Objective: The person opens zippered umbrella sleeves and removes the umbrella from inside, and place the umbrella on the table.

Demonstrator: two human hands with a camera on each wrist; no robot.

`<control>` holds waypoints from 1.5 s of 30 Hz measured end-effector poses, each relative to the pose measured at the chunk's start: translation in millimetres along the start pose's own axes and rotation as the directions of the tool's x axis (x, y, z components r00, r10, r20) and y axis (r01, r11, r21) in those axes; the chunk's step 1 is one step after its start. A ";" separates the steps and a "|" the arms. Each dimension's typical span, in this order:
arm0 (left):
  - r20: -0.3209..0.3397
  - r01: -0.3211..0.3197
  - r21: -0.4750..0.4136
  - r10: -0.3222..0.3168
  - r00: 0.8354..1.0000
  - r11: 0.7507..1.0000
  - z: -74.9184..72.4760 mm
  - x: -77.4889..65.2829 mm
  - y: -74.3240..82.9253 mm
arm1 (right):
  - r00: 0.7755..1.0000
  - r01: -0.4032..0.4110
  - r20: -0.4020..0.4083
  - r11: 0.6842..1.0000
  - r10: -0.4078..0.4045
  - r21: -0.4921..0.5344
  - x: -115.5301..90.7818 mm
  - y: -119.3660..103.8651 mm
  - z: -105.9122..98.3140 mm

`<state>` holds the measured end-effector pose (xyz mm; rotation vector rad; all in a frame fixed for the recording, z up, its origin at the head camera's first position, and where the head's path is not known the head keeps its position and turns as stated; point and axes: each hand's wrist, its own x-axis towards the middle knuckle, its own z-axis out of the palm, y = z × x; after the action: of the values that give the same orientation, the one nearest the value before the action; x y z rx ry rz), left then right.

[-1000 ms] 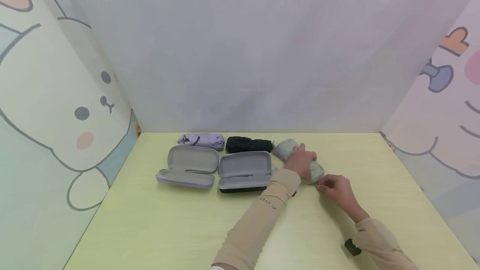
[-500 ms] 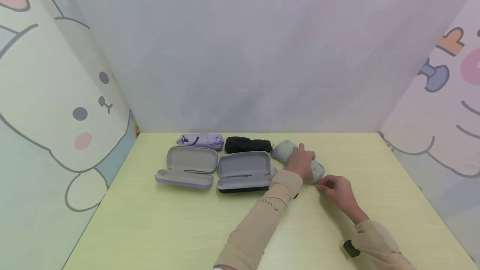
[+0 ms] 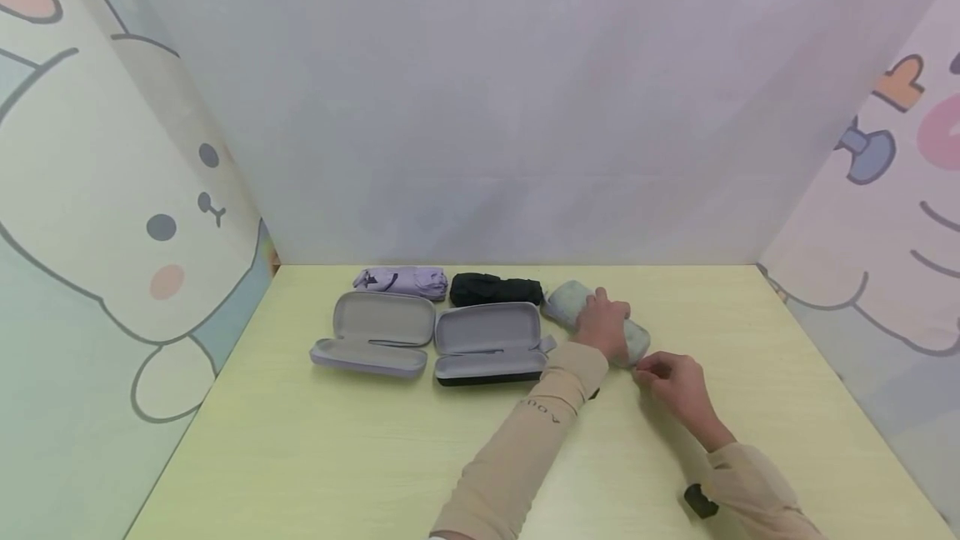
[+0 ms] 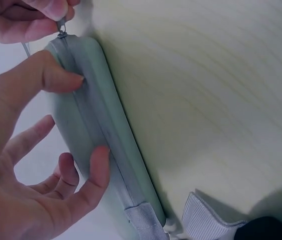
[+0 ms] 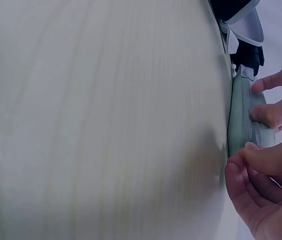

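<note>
A pale green zippered case [image 3: 637, 342] lies slantwise at the back right of the table. My left hand [image 3: 602, 327] holds it from above. In the left wrist view, the thumb and a fingertip press beside the zipper seam [image 4: 93, 115] of the case. At the near end my right hand [image 3: 677, 382] pinches the small zipper pull [image 4: 62, 24] between thumb and forefinger. A grey fabric tab [image 4: 145, 220] is on the case's other end. In the right wrist view, the right fingers hide the zipper pull.
Left of the green case are an open hard case with a black outside [image 3: 487, 327] and an open lilac one [image 3: 384, 319]. Behind them lie a rolled black fabric bundle [image 3: 495, 290] and a lilac one [image 3: 405, 282], like folded umbrellas. A pale wall [image 3: 480, 107] borders the back edge.
Both hands keep their hold on the case and the zipper pull. The head view has shifted slightly, and the right forearm sits a little lower in it.
</note>
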<state>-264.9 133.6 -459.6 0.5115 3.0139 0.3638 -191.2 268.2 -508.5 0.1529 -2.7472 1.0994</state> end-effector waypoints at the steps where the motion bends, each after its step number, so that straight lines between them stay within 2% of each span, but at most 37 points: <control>1: -0.004 -0.002 0.004 0.002 1.000 1.000 0.0 0.3 -0.4 | 1.000 0.002 -0.003 1.000 -0.002 -0.001 -0.1 -0.4 0.2; 8: -0.009 -0.030 0.014 0.030 1.000 0.999 -0.2 5.1 -5.3 | 1.000 -0.001 -0.014 1.000 0.001 -0.009 0.2 -1.0 0.0; 12: 0.018 -0.111 0.057 0.111 0.994 0.992 -4.9 5.3 -14.3 | 1.000 0.005 -0.016 1.000 -0.005 -0.018 0.7 -1.4 -0.9; 15: 0.042 -0.177 0.088 0.174 0.984 0.980 -11.8 6.3 -26.7 | 1.000 0.018 -0.010 1.000 -0.018 -0.023 1.6 -0.1 -1.5; 17: 0.053 -0.198 0.094 0.193 0.980 0.976 -16.8 8.3 -36.6 | 0.999 0.032 -0.008 0.999 -0.032 -0.021 2.1 0.9 -1.8; 20: 0.070 -0.194 0.072 0.189 0.979 0.978 -23.8 11.2 -50.2 | 0.999 0.050 -0.012 0.999 -0.051 -0.021 2.7 2.6 -2.9; 24: 0.108 -0.182 -0.014 0.182 0.977 0.983 -26.3 12.8 -62.0 | 0.997 0.068 -0.024 0.998 -0.068 -0.005 3.0 4.4 -4.1; 27: 0.089 -0.157 -0.081 0.164 0.982 0.984 -23.8 12.6 -66.5 | 0.996 0.083 -0.018 0.996 -0.084 -0.009 3.6 6.0 -5.6; 31: 0.042 -0.140 -0.142 0.147 0.988 0.980 -21.5 11.6 -68.9 | 0.996 0.090 -0.011 0.994 -0.091 -0.056 4.9 10.4 -9.3; 37: 0.038 -0.114 -0.183 0.123 0.992 0.977 -21.3 10.9 -70.1 | 0.995 0.088 -0.038 0.993 -0.091 -0.084 7.8 17.8 -16.4; 45: 0.025 -0.057 -0.210 0.063 0.998 0.976 -17.6 10.4 -71.6 | 0.999 0.014 -0.044 0.997 -0.018 -0.080 7.1 13.9 -22.7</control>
<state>-299.2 67.5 -460.0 0.5844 2.8883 0.6623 -197.6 293.7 -500.3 0.1378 -2.7398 0.9757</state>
